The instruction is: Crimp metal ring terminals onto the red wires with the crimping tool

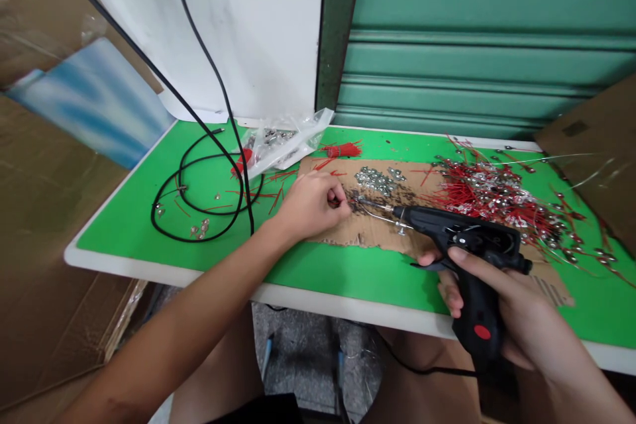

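Note:
My right hand is wrapped round the handle of a black soldering gun, which has a red round mark on its grip. Its metal tip points left and ends close to the fingers of my left hand. Those fingers are pinched together over the cardboard sheet; what they hold is too small to make out. Behind the tip lies a pile of small silver metal pieces. Dark scorch marks cover the cardboard around the tip. To the right spreads a heap of red wires with metal ends.
A clear plastic bag of metal parts and a bundle of red wires lie at the back of the green table. A black cable loops at the left. Cardboard stands at both sides, a green shutter behind.

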The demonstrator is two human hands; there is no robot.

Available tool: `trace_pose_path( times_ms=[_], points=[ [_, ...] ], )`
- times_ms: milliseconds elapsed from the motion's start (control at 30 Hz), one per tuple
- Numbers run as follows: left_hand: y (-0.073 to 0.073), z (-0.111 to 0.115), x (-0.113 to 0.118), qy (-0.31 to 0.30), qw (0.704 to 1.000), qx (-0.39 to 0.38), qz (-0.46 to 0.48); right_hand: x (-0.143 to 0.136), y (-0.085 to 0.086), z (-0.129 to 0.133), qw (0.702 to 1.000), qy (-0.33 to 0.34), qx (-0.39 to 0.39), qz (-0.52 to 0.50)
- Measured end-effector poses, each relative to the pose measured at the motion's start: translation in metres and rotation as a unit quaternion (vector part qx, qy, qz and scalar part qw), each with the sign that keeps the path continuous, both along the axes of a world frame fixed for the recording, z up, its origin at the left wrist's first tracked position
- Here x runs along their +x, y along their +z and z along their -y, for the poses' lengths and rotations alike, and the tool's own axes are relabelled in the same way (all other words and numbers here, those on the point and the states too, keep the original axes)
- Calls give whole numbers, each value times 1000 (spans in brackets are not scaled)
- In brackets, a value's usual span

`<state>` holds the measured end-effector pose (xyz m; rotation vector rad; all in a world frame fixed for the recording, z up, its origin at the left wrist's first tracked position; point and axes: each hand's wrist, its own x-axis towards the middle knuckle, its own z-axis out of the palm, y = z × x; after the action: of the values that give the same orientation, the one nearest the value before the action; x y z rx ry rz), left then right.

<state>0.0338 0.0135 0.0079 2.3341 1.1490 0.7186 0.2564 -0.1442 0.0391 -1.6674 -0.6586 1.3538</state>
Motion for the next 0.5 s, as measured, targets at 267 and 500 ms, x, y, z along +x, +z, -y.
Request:
trace_pose_path(
  times_ms=[267, 500],
  points=[
    [0, 1, 0, -6, 1000, 1, 10, -1, -5, -3, 999, -31, -15, -2],
    [-1, -1, 2, 0, 1000, 3, 9, 0, -6, -1, 1000, -18, -5, -17]
  ],
)
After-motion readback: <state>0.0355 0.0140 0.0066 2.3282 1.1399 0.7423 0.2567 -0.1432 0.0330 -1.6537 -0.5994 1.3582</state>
